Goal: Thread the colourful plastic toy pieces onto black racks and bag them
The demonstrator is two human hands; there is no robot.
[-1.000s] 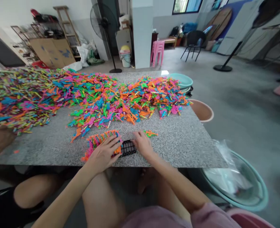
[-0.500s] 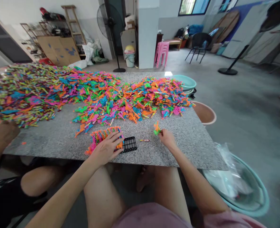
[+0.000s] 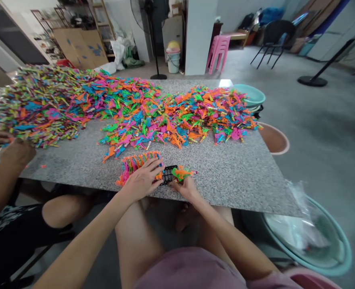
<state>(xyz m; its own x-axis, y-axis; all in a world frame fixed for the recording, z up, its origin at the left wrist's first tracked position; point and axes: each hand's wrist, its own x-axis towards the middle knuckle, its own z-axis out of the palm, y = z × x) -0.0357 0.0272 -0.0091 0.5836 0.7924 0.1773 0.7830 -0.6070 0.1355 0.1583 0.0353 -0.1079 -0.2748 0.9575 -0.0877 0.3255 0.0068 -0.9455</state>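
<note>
A black plastic rack (image 3: 169, 174) lies near the table's front edge, its left part filled with upright pink, orange, green and blue plastic toys (image 3: 134, 163). My left hand (image 3: 143, 178) lies over the right end of this row, fingers stretched and apart, thumb on the near side. Close by, my right hand (image 3: 187, 188) is closed on an orange and green gun-shaped plastic toy (image 3: 181, 173) at the rack's bare right end. A small reddish tip sticks out of that toy's right side. My right fingertips are partly hidden.
A long heap of similar toys (image 3: 171, 120) spreads across the grey speckled table (image 3: 222, 176), with many small tubes (image 3: 39, 92) at left. A co-worker's hands (image 3: 16, 154) are at the left. Basins (image 3: 275, 138) and a tub with plastic bags (image 3: 342, 249) stand right of the table.
My right hand has moved left with the orange and green toy to the rack's end. The small tube that lay beside the rack no longer shows there. My left hand stays on the row.
</note>
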